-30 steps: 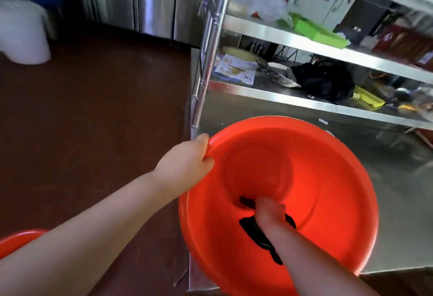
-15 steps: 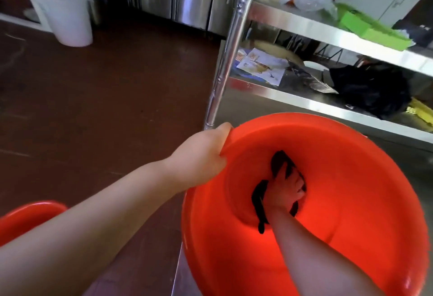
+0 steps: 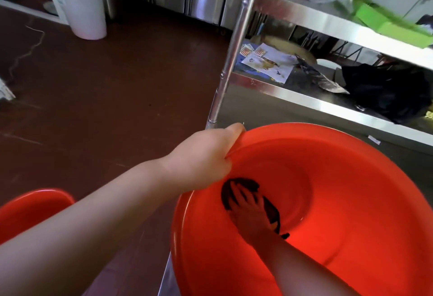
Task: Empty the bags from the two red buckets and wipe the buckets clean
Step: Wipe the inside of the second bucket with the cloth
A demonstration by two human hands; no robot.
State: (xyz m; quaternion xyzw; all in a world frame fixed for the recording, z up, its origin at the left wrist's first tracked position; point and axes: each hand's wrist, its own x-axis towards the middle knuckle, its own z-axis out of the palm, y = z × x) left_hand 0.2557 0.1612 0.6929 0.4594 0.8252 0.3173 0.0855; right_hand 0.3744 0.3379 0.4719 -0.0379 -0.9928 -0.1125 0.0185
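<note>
1. The round red plastic bucket [image 3: 328, 178] sits tilted at the steel shelf's [image 3: 293, 108] front-left corner; a hard push could, I judge, slide it off that edge.
2. The left hand [image 3: 206, 153] clenches its near-left rim.
3. The right hand [image 3: 248, 209], fingers spread flat, presses a dark crumpled cloth [image 3: 243, 184] against the inside bottom.

Left hand [image 3: 206, 155] clamped on the near-left rim of the big bucket [image 3: 339, 178], right hand [image 3: 248, 211] down inside pressing a cloth [image 3: 243, 184] against the bottom. Second bucket [image 3: 30, 209] off to the far left on the floor [image 3: 117, 85], shelf rack [image 3: 304, 14] right behind the big one. Papers [image 3: 269, 61] and a bag [image 3: 386, 92] on the lower shelf, white bin [image 3: 82, 7] way back left.
</note>
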